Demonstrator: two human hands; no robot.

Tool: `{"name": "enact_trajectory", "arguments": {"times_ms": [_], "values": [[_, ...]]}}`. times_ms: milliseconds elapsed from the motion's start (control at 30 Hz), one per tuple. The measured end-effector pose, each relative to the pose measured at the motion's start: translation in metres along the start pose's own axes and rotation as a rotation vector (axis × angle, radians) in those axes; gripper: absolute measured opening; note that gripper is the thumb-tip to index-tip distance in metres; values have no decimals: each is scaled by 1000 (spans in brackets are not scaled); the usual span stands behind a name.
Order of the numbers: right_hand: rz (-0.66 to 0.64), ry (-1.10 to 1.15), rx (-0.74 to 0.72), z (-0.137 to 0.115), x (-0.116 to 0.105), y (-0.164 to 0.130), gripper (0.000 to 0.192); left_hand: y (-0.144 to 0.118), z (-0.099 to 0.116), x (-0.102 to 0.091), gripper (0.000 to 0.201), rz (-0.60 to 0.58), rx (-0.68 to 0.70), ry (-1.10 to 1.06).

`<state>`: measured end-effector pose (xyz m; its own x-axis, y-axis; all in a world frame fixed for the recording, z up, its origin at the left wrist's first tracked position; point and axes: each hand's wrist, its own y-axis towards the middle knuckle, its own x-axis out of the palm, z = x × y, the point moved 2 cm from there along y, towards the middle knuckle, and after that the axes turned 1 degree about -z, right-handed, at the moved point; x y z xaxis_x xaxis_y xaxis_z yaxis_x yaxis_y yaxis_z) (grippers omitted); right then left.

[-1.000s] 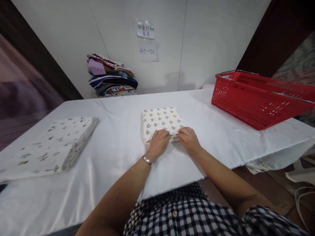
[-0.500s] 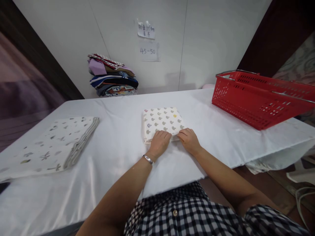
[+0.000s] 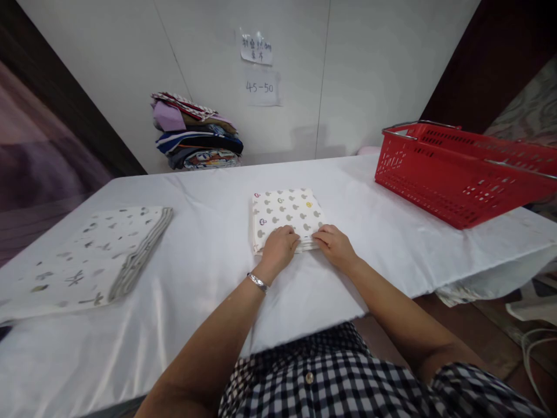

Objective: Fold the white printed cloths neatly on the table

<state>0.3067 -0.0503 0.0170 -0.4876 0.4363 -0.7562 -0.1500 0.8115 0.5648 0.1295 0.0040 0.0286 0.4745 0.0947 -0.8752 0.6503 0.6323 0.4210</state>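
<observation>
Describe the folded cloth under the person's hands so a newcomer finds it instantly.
On the white-covered table, look mid-table, left of the red basket. The small folded cloth lies there, both hands on its near edge. Its grey mushroom print sets it apart from the larger leaf-print cloth.

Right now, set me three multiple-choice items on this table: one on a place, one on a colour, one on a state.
1. Where does the folded mushroom-print cloth lie?
A. In the basket
B. On the white table, in front of the person
C. On the pile by the wall

2. What colour is the basket?
A. Red
B. Blue
C. Green

3. How are the hands placed?
A. Both raised
B. One in the basket
C. Both on the cloth's near edge

Answers: 1 B, it lies mid-table. 2 A, its plastic walls are red. 3 C, the left hand and right hand rest on that edge.
</observation>
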Motion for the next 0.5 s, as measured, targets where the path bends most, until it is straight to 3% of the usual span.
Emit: {"name": "enact_trajectory", "arguments": {"times_ms": [133,333,500], "values": [[-55,-40,9,0,1,2,21,4,4,-1,25,-40,24,65],[-52,-156,-23,-3,2,4,22,1,5,0,22,27,60,101],[-77,-115,-57,-1,-2,1,17,-4,2,0,17,-6,82,65]]}}
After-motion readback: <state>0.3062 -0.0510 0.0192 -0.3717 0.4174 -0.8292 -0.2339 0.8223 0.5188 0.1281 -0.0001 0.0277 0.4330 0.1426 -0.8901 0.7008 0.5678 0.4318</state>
